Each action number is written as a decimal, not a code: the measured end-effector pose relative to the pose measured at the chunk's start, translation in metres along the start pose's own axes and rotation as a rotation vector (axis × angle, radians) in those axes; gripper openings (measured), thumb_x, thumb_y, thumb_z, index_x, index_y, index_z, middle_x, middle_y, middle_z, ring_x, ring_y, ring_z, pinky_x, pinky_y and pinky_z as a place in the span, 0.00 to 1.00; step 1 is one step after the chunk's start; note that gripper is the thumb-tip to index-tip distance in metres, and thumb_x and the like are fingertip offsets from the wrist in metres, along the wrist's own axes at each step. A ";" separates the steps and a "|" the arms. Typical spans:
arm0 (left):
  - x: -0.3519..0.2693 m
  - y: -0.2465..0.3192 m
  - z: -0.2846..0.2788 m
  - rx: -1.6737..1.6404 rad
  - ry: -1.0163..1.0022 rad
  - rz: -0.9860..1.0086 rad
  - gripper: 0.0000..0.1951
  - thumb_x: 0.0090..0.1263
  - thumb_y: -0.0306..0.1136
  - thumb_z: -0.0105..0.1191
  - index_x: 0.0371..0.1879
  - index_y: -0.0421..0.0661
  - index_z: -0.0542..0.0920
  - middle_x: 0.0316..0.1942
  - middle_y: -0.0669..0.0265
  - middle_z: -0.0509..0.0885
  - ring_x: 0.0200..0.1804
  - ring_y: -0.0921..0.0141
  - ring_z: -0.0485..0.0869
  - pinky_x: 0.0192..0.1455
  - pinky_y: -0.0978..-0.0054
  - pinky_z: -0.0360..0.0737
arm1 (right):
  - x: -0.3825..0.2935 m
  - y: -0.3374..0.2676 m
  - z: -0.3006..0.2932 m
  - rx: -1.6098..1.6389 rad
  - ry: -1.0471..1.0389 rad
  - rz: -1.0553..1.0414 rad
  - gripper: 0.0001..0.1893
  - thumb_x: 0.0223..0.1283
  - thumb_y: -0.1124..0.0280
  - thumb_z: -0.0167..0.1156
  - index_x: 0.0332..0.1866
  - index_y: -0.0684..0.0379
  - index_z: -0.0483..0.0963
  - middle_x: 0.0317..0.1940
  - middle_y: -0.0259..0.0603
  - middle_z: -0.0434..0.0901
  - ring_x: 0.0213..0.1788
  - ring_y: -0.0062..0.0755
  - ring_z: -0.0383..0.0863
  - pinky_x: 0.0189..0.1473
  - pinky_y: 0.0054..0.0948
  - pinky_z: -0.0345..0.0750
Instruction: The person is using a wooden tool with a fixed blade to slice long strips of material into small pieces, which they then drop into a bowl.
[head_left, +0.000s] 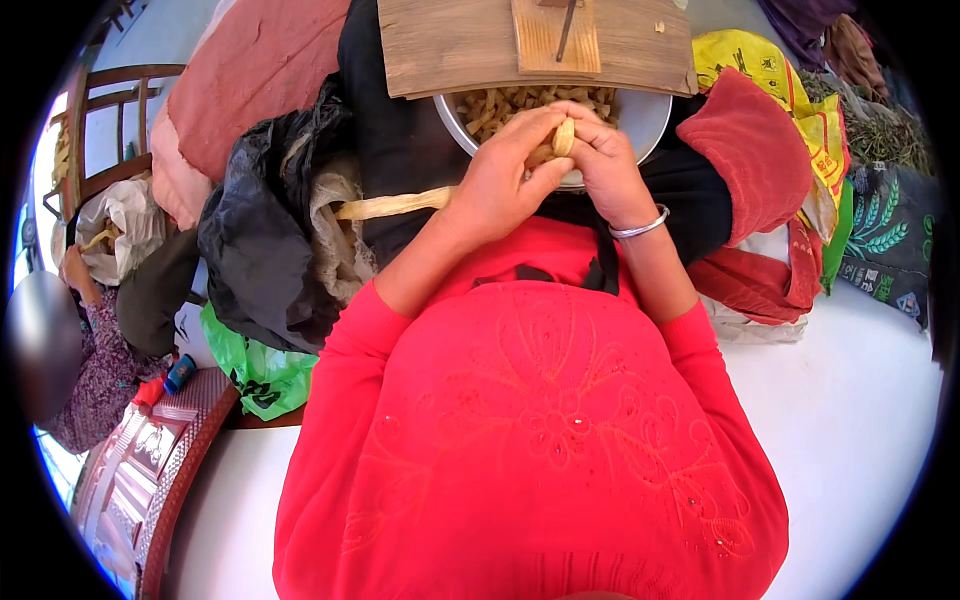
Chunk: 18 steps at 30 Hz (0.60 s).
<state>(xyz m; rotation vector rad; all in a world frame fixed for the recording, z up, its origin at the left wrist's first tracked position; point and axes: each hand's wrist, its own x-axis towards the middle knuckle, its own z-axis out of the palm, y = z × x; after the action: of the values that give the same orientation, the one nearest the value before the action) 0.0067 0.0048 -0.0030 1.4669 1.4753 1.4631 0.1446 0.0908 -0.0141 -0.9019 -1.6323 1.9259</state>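
Note:
My left hand (501, 174) and my right hand (609, 163) meet over the near part of a metal basin (651, 124). Between their fingers is a folded, pale yellow dried strip (563, 138), held by both. A long flat end of a similar strip (397, 203) sticks out to the left below my left wrist; whether it is the same piece is hidden by the hand. Many short, cut-looking yellowish pieces (487, 109) lie in the basin. A wooden board (450, 49) covers the basin's far part, with a smaller wood block and a thin dark metal rod on it.
Left of my lap are a black plastic bag (251, 225), a woven sack (334, 240) and a green bag (259, 375). On the right lie a red cloth (750, 157) and a yellow printed bag (739, 60). Another person (97, 367) sits at the far left, hand at a whitish bag (139, 225).

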 end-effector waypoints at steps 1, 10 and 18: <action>0.005 0.007 0.003 0.068 -0.010 -0.074 0.17 0.65 0.28 0.53 0.53 0.37 0.74 0.47 0.53 0.80 0.46 0.57 0.79 0.49 0.67 0.75 | 0.002 0.001 -0.002 -0.260 0.068 -0.145 0.07 0.60 0.75 0.56 0.38 0.65 0.79 0.49 0.42 0.78 0.54 0.34 0.75 0.56 0.29 0.71; 0.012 -0.006 0.022 -0.419 0.056 -0.629 0.12 0.72 0.34 0.46 0.36 0.36 0.78 0.23 0.63 0.78 0.28 0.72 0.77 0.31 0.70 0.74 | 0.003 -0.012 0.002 -0.398 0.342 -0.469 0.04 0.56 0.79 0.59 0.34 0.66 0.79 0.45 0.44 0.76 0.44 0.32 0.76 0.48 0.26 0.72; -0.020 -0.003 -0.009 0.354 -0.075 -0.249 0.03 0.65 0.30 0.54 0.32 0.46 0.79 0.26 0.59 0.78 0.31 0.58 0.80 0.29 0.68 0.76 | -0.003 0.000 -0.028 0.019 0.271 -0.164 0.11 0.62 0.69 0.60 0.44 0.66 0.78 0.45 0.34 0.77 0.47 0.22 0.74 0.50 0.21 0.71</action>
<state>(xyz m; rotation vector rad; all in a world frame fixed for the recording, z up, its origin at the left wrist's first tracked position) 0.0015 -0.0156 -0.0089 1.4530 1.8630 1.0260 0.1672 0.1078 -0.0161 -0.9442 -1.4775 1.6284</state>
